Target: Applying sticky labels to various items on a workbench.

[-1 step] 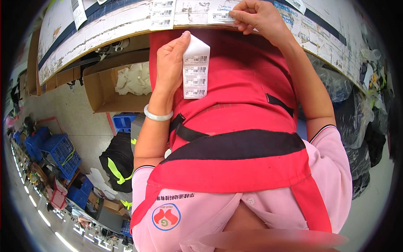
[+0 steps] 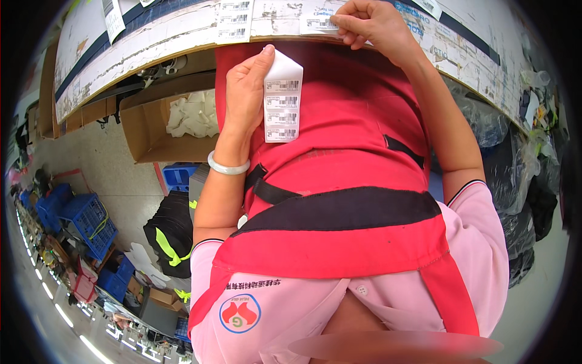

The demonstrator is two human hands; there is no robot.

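My left hand [image 2: 245, 85] is closed on a strip of white barcode labels [image 2: 282, 112]. The strip hangs down in front of my red apron [image 2: 357, 133], its upper end bent over under my thumb. Over the edge of the white worktop [image 2: 276, 21], my right hand [image 2: 379, 30] has thumb and forefinger pinched at the right end of a single white label [image 2: 316, 24]. Part of that label is hidden by the fingertips. Left of it, a short sheet of several barcode labels [image 2: 234, 21] lies at the worktop's edge.
Below the worktop at left, an open cardboard box [image 2: 142, 136] contains crumpled white pieces. Another label strip [image 2: 113, 21] lies on the worktop's left part. Black items with a yellow-green strap [image 2: 170, 224] and blue crates [image 2: 91, 224] stand at left. Clear and dark plastic bags [image 2: 509, 176] bulge at right.
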